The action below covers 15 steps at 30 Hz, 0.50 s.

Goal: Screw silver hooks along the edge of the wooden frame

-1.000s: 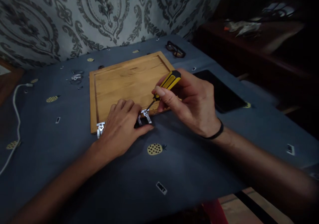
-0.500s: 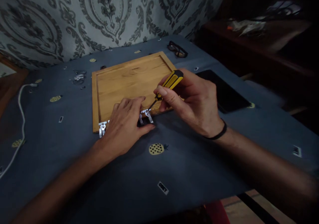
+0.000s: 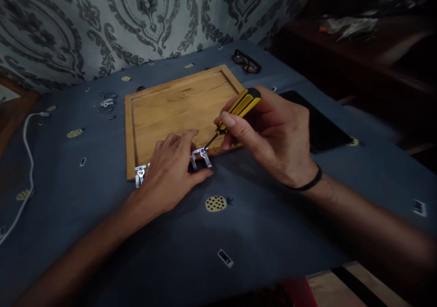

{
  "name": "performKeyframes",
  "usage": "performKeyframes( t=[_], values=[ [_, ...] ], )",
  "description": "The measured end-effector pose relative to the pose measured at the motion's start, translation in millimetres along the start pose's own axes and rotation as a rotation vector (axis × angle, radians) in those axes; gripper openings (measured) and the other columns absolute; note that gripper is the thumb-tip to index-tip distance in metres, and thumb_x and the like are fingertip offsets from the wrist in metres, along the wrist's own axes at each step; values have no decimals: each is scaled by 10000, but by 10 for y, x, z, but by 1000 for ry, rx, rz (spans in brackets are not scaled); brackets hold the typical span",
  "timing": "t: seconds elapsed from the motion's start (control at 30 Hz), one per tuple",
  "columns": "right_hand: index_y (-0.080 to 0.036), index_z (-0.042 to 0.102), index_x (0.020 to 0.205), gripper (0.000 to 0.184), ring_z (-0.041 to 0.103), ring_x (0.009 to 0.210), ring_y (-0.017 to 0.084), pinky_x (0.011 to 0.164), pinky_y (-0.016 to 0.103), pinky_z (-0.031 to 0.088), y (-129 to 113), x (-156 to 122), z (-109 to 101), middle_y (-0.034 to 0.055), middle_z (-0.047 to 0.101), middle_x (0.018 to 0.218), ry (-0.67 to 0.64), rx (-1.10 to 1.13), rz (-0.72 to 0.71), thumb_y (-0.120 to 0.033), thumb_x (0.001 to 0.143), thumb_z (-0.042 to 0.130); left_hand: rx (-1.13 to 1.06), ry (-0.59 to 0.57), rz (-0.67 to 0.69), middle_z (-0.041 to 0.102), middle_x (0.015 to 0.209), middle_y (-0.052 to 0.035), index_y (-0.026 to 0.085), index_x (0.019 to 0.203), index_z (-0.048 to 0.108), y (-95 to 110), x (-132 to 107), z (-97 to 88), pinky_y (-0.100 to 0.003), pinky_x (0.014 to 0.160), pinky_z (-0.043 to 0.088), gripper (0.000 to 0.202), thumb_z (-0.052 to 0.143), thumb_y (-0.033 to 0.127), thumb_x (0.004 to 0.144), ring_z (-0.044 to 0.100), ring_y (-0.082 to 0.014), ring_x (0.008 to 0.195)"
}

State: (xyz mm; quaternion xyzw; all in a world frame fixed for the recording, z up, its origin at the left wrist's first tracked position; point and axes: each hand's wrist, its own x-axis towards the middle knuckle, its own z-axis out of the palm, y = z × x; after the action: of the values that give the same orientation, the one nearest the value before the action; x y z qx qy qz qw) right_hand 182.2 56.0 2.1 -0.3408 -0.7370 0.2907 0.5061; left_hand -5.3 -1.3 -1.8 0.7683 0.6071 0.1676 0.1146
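Note:
A yellow-and-black screwdriver [image 3: 241, 104] is pinched in my right hand [image 3: 283, 134], its shaft slanting down to the left. The tip meets a screw spot on a shiny metal hook [image 3: 202, 157] at the front edge of a framed wooden board [image 3: 170, 111]. My left hand [image 3: 172, 172] curls over that edge, fingers on the board and thumb in front, around the hook; its exact contact is partly hidden. Another metal hook [image 3: 140, 175] sits at the board's front left corner, partly covered by my left hand.
On the patterned blue tablecloth [image 3: 153, 261] lie loose metal hooks [image 3: 107, 103] and a small screw [image 3: 112, 117], left of the board. Eyeglasses [image 3: 246, 62] rest behind it, a black tablet-like slab [image 3: 317, 122] to the right. A white cable [image 3: 27, 150] runs along the left.
My right hand and the screwdriver handle have shifted slightly right, with the tip still at the hook. My left hand stays in place. The view has shifted a little.

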Motion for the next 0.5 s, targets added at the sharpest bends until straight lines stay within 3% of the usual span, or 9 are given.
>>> performKeyframes(
  t=[0.5],
  values=[
    [-257, 625, 870, 378, 644, 562, 139, 482, 271, 545, 32, 14, -2, -17, 642, 705, -7, 49, -36, -629, 903, 685, 31, -12, 15, 714, 1240, -92, 184, 1359, 506, 37, 4, -23, -477, 1004, 454, 637, 843, 323, 836, 604, -322, 1201]
  ],
)
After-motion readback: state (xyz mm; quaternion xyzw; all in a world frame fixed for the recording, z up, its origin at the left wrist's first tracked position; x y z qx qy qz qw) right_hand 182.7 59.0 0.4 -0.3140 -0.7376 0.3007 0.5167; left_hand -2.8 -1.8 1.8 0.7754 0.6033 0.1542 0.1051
